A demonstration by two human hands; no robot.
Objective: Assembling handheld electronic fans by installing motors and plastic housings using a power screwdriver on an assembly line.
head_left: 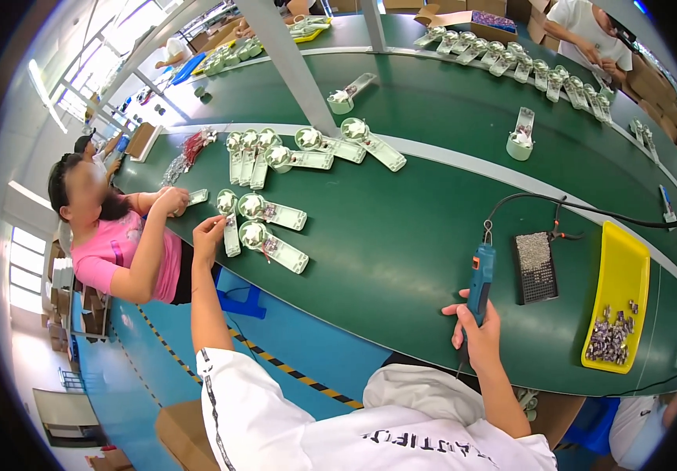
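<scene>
My left hand (210,239) reaches far left over the green table. Its thumb and fingertips are pinched at the side of a pale green housing (232,237) with a round, shiny head and a long flat handle. Beside it lie two more such housings, one in the middle (285,216) and one nearer (283,253), with small wires showing. In my right hand (481,334), near the table's front edge, is a blue electric screwdriver (480,276). It hangs from a metal hook on a black cable, its lower tip partly hidden by the hand.
Right of the screwdriver are a black tray of small screws (537,290), pliers (562,228) and a yellow tray (617,275) holding small metal parts. More housings (307,159) lie beyond my left hand. A person in pink (138,251) works at the left. A grey post (295,71) rises beyond.
</scene>
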